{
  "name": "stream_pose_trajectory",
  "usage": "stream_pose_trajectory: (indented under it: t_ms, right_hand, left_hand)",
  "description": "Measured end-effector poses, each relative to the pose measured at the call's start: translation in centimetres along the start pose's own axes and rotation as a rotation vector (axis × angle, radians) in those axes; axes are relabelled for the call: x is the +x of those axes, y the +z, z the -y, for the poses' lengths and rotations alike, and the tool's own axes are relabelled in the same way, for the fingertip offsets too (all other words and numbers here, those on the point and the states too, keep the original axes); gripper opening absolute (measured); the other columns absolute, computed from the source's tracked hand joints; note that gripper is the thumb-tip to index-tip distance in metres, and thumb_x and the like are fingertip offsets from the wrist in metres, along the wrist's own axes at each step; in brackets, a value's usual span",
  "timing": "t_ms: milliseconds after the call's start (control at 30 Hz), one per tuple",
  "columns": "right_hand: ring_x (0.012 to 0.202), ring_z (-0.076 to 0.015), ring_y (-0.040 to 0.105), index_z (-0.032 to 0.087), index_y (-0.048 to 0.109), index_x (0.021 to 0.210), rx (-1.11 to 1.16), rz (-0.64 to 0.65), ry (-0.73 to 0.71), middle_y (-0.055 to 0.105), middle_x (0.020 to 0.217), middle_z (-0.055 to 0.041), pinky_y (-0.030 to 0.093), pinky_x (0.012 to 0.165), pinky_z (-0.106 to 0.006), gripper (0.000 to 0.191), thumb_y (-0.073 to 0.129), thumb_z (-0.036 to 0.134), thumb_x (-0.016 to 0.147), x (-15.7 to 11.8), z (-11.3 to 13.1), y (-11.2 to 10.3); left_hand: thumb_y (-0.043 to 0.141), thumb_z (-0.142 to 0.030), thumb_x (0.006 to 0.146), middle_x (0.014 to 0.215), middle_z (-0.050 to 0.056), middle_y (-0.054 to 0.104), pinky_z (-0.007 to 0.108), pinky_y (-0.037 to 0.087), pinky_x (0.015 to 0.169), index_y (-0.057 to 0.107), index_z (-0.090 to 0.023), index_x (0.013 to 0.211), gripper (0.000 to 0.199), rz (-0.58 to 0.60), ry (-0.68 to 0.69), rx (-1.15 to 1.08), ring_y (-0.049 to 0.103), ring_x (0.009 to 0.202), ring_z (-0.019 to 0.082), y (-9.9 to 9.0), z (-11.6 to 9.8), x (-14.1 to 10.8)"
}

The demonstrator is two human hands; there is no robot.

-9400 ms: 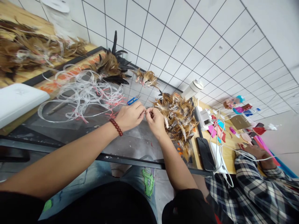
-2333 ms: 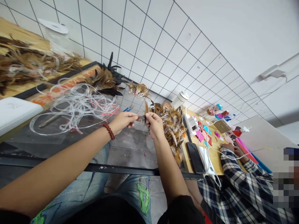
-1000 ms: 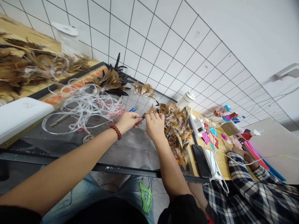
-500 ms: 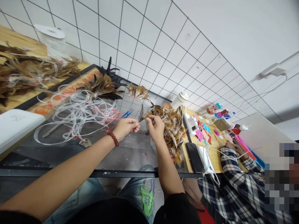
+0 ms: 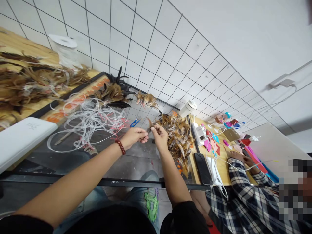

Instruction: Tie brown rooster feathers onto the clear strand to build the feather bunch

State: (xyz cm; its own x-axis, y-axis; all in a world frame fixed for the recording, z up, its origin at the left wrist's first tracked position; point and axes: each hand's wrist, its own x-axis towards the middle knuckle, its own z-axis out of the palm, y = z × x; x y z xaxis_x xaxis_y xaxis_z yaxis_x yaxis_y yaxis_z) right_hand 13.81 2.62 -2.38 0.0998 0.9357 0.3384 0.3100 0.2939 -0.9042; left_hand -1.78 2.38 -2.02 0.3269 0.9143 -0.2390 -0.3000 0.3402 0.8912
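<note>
My left hand (image 5: 133, 136), with a dark red bead bracelet at the wrist, and my right hand (image 5: 159, 137) meet above the glass table top (image 5: 131, 162). Both pinch a small brown feather (image 5: 149, 125) between their fingertips. A pile of brown feathers (image 5: 177, 133) lies just right of my right hand. A tangle of clear plastic strips (image 5: 90, 120) lies left of my left hand. Small blue scissors (image 5: 135, 122) rest on the glass just beyond my hands.
Dark and brown feather bundles (image 5: 113, 92) lie at the back by the tiled wall, more (image 5: 21, 87) at far left. A white box (image 5: 21, 138), a white cup (image 5: 187, 109), a phone (image 5: 201, 164) and cables are about. A person in a plaid sleeve (image 5: 246, 191) works at right.
My hands stay together on the feather; the feather tip now stands lower than half a second ago. The view has shifted slightly.
</note>
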Motion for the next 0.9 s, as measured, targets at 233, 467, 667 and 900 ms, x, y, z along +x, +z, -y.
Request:
stream_pose_trajectory:
  t_ms: [233, 467, 667, 900]
  right_hand:
    - [0.067, -0.0117, 0.052, 0.017, 0.066, 0.083, -0.326, 0.108, -0.23, 0.058, 0.072, 0.0014, 0.042, 0.068, -0.025, 0.028, 0.068, 0.045, 0.079, -0.7, 0.6, 0.1]
    - [0.079, -0.0124, 0.06, 0.02, 0.069, 0.086, -0.758, 0.097, -0.397, 0.066, 0.082, -0.0005, 0.036, 0.078, -0.028, 0.025, 0.062, 0.044, 0.088, -1.6, 0.5, 1.2]
    - [0.076, -0.0124, 0.059, 0.019, 0.069, 0.078, -0.702, 0.059, -0.33, 0.065, 0.076, 0.0004, 0.037, 0.08, -0.028, 0.022, 0.063, 0.038, 0.088, -1.3, 0.4, 0.7]
    - [0.061, -0.012, 0.049, 0.018, 0.066, 0.096, -0.13, 0.115, -0.151, 0.056, 0.072, 0.0012, 0.041, 0.06, -0.025, 0.033, 0.058, 0.048, 0.086, -0.6, -0.2, 1.4]
  left_hand:
    - [0.072, -0.01, 0.073, 0.09, 0.008, 0.073, 0.025, 0.054, 0.074, 0.072, -0.012, 0.077, 0.004, -0.034, 0.017, -0.477, 0.068, 0.084, 0.014, -1.0, -0.2, 0.6]
    - [0.07, -0.009, 0.075, 0.083, 0.007, 0.072, 0.021, 0.05, 0.066, 0.073, -0.011, 0.076, 0.004, -0.002, 0.007, -0.467, 0.064, 0.074, 0.011, -0.6, 0.3, 0.8]
    - [0.081, -0.018, 0.063, 0.081, 0.007, 0.071, 0.025, 0.05, 0.072, 0.071, -0.012, 0.071, 0.014, -0.001, 0.045, -0.369, 0.064, 0.075, 0.013, 0.0, 0.3, 0.4]
    - [0.078, -0.032, 0.06, 0.057, -0.002, 0.06, 0.025, 0.044, 0.061, 0.067, -0.016, 0.063, 0.02, -0.189, 0.252, 0.01, 0.053, 0.058, 0.012, -0.1, 0.5, 0.5]
